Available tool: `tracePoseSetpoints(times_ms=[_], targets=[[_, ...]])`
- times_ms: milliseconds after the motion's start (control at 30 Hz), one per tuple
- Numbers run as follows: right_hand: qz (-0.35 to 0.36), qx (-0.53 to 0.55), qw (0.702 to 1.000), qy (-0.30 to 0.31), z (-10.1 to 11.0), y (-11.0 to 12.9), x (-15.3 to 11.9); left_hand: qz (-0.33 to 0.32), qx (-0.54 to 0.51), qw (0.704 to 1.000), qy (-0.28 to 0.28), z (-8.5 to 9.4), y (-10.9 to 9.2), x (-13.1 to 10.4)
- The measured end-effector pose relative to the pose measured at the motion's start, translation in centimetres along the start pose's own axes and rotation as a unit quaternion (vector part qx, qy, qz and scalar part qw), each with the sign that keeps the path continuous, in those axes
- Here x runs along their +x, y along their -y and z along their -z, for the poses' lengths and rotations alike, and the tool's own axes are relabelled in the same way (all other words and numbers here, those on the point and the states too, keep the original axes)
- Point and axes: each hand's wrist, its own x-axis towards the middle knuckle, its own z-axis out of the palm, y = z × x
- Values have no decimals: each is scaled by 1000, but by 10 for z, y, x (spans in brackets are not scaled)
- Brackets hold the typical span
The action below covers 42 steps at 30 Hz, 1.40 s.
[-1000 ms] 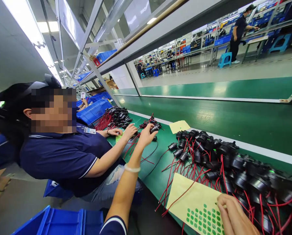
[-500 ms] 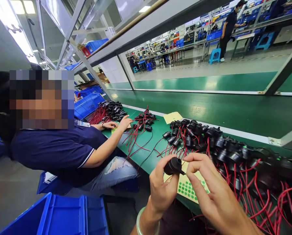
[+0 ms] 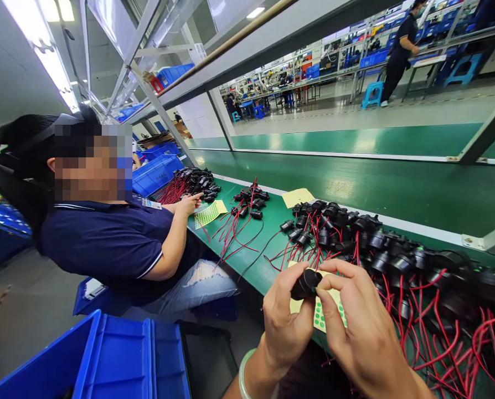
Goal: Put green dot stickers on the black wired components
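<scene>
Black plastic connector sits pinched in my left grip, long axis toward 2 o'clock. My right grip closes fingertips on its 3 o'clock end, above the sticker sheet on the desk.

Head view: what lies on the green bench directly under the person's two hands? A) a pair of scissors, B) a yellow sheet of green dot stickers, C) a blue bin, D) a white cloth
B: below the left hand and right hand, which pinch a black round part, a yellow sheet with green dots lies on the bench.
</scene>
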Motion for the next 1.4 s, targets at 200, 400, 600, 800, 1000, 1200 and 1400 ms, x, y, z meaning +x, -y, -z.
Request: tracePoseSetpoints(times_ms=[200, 400, 600, 800, 1000, 1200, 1400], targets=[[16, -2, 1000, -13, 0, 1, 1, -13, 20, 1000, -13, 0, 0, 0], [14, 33, 999, -16, 4, -3, 3, -16, 19, 1000, -7, -1, 1, -1], [20, 57, 998, -20, 6, -7, -6, 15, 10, 1000, -5, -1, 3, -1], [40, 62, 997, -18, 2, -8, -12, 5, 5, 1000, -5, 1, 1, -2], [79, 53, 995, -28, -5, -9, -20, -1, 24, 1000, -8, 2, -1, -1], [22, 99, 994, -39, -12, -9, -22, 15, 10, 1000, -10, 2, -4, 1], [34, 100, 994, -31, -16, -15, -26, 74, 7, 997, -38, 3, -2, 0]])
